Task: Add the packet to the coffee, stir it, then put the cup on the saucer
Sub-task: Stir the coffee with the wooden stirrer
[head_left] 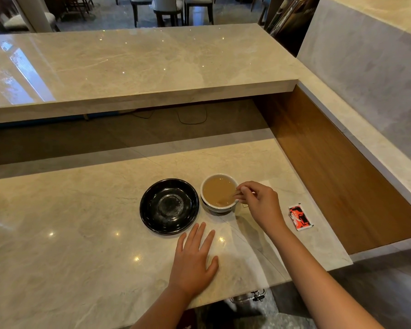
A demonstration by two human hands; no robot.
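Note:
A white cup (205, 184) full of light brown coffee stands on the marble counter. Touching its left side is an empty black saucer (169, 206). My right hand (259, 205) hovers at the cup's right rim, fingers pinched on a thin wooden stirrer (230, 195) whose tip dips into the coffee. My left hand (195, 260) lies flat on the counter, fingers spread, just in front of the saucer and holding nothing. A red, black and white packet (300, 216) lies on the counter to the right of my right hand.
A raised marble bar top (138, 67) runs across behind the work counter (69, 233), with a dark gap under it. A wooden panel (337, 172) and marble ledge wall off the right side. The counter's front edge is near my forearms. Chairs stand far behind.

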